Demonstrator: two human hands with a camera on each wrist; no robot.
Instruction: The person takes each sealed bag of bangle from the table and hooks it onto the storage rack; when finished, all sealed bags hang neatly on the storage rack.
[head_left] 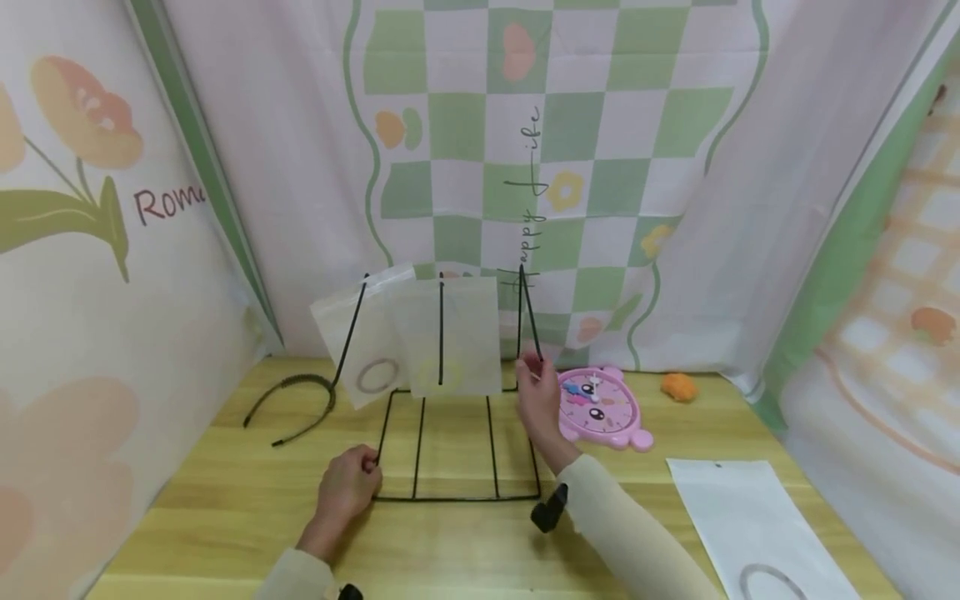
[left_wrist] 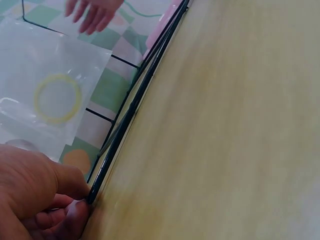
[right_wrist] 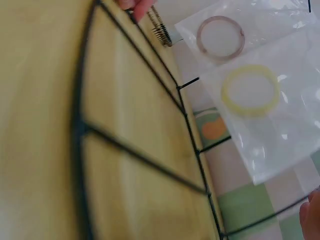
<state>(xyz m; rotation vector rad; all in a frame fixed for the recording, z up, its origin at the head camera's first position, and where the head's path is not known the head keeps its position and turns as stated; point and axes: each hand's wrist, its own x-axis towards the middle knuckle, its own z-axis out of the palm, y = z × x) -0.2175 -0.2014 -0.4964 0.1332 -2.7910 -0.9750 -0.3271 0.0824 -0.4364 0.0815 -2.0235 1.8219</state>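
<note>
A black wire rack stands on the table, its flat base toward me and prongs rising behind. My left hand pinches the front left corner of the base between thumb and curled fingers. At the right prong's lower end, my right hand holds the wire with its fingertips. On the middle prong hangs a clear bag with a yellow ring inside. Partly behind it, a tilted clear bag with a brownish ring hangs on the left prong.
A black headband lies left of the rack. Right of it are a pink clock and an orange lump. Another bag with a ring lies at the front right. Patterned curtains enclose the wooden table.
</note>
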